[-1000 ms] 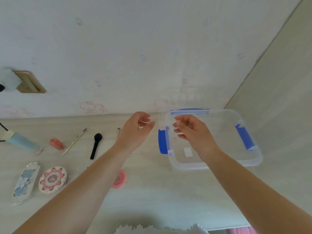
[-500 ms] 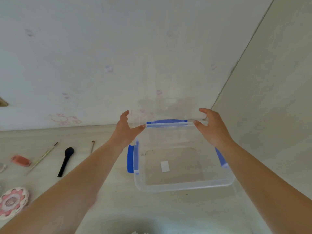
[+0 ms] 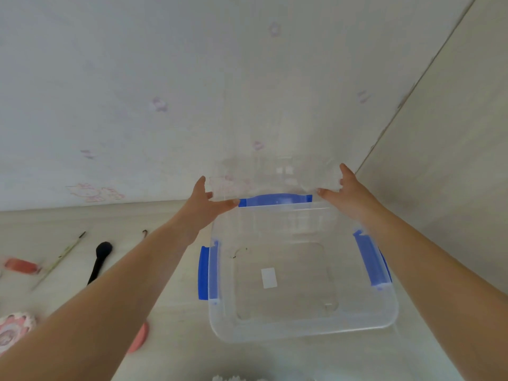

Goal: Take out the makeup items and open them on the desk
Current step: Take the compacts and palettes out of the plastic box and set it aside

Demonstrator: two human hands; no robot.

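At the far edge of the clear box (image 3: 302, 329), my left hand (image 3: 204, 206) and right hand (image 3: 347, 195) pinched the two lower corners of its see-through lid (image 3: 270, 174), which stood upright against the wall, probably to keep it clear of the empty box. The makeup items lay out on the tabletop (image 3: 170, 312) to my left: a black brush (image 3: 99, 261), a thin liner brush (image 3: 59, 259), a pink tube (image 3: 20, 265) and a flowered compact (image 3: 13, 329).

A home bedroom corner: cartoon-cat wallpaper (image 3: 93, 192) behind a pale wood-grain table (image 3: 170, 312), with a makeup brush (image 3: 99, 261) lying left of the fingers.
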